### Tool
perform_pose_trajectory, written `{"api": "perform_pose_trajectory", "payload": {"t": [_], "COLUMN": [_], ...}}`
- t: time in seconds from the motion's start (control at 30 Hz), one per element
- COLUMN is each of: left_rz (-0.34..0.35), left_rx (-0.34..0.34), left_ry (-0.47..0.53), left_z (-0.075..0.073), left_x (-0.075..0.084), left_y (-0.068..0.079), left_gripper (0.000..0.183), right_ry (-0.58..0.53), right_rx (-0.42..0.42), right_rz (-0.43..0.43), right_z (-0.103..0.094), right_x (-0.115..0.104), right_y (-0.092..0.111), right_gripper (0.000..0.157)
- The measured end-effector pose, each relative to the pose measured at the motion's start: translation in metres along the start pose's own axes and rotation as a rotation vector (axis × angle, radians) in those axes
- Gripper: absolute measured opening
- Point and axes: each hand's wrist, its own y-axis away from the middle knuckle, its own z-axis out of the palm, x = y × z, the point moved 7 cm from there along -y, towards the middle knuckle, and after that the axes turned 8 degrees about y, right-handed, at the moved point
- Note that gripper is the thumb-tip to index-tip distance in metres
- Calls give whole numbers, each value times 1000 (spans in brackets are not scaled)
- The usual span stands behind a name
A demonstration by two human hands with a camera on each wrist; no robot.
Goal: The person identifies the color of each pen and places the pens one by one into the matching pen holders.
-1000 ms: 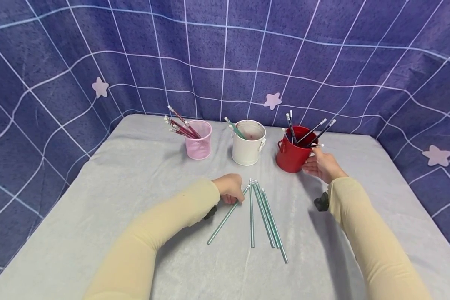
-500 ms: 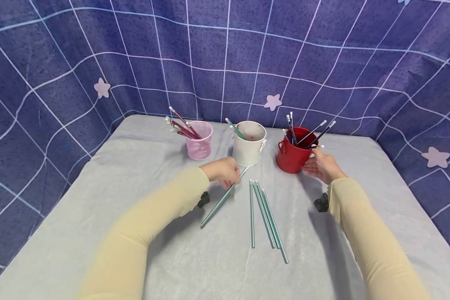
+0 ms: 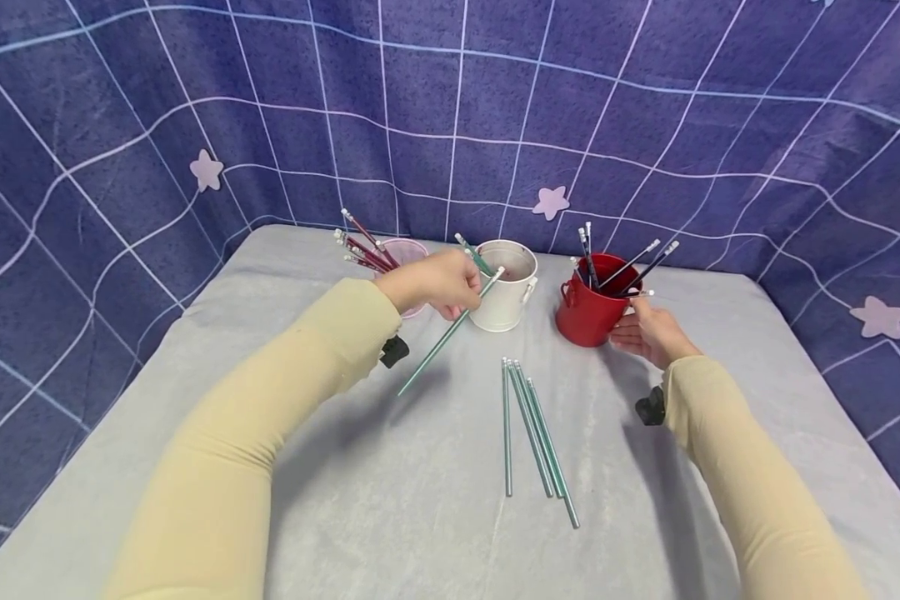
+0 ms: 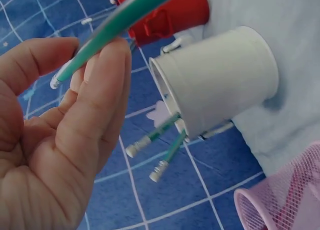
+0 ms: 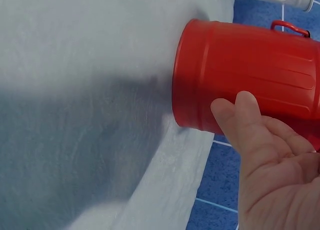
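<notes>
My left hand (image 3: 446,282) pinches a green pencil (image 3: 438,346) between thumb and fingers, raised above the table in front of the white bucket (image 3: 497,308). The pencil slants, its white eraser end up and to the right. In the left wrist view, two green pencils (image 4: 172,147) stick out of the white bucket's mouth. My right hand (image 3: 651,333) holds the right side of the red bucket (image 3: 587,321), fingers against its wall and thumb near the rim. Dark pencils (image 3: 591,258) lean inside that bucket. Several green pencils (image 3: 538,433) lie side by side on the table.
A pink mesh cup (image 4: 285,200) with several dark red pencils (image 3: 367,250) stands left of the white bucket, partly behind my left hand in the head view. The table (image 3: 345,517) has a grey cloth. A blue grid-patterned curtain (image 3: 420,108) closes off the back and sides.
My left hand has lifted the green pencil off the table and carried it up and back toward the white bucket. My right hand stays at the red bucket.
</notes>
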Motion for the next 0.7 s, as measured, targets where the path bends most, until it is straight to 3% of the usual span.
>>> {"api": "perform_pose_trajectory", "payload": {"t": [0.13,0.33,0.47,0.7], "left_rz": [67,214,307,517], "left_rx": [45,307,456,700], "left_ry": [-67,-194,-47,364], "left_z": [0,-19,-35,-64], "left_x": [11,27,34,46], "left_y": [0,4,12,34], "left_gripper": [11,3,8,9], "right_ry": [4,-27,-7,13], "right_rx": [3,-2,-3,14], "right_rz": [0,-7,-21,-22], "right_z": [-1,1,0,-2], "right_x": [0,2,2,1], "right_y": [1,0,0,0], "right_gripper": [69,69,70,70]}}
